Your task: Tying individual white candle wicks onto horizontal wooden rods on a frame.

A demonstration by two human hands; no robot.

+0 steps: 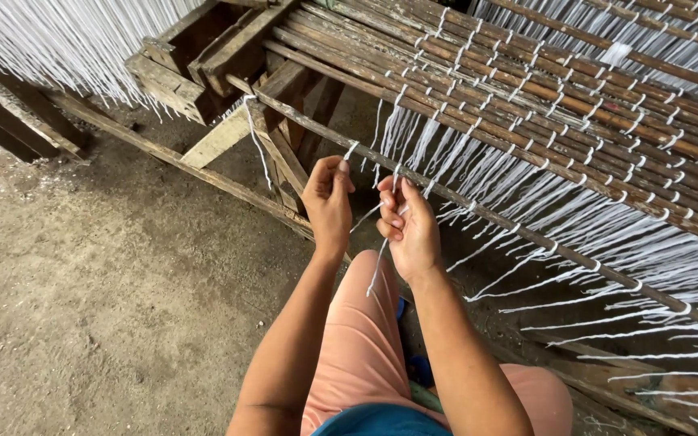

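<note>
My left hand [329,202] pinches a white string [352,150] just below the nearest thin bamboo stick [478,211]. My right hand [407,226] sits beside it, fingers closed on another white string [378,266] that hangs down past the palm. Both strings come off the near edge of a mat of bamboo sticks [575,105] bound with white cord, which slopes across the upper right. Many loose white string ends [607,234] hang under the mat.
A wooden frame [203,60] holds the mat at upper centre, with a long plank [171,153] slanting over the dirt floor [98,282]. More white strings [58,40] hang at upper left. My knees in pink trousers [361,331] are below the hands.
</note>
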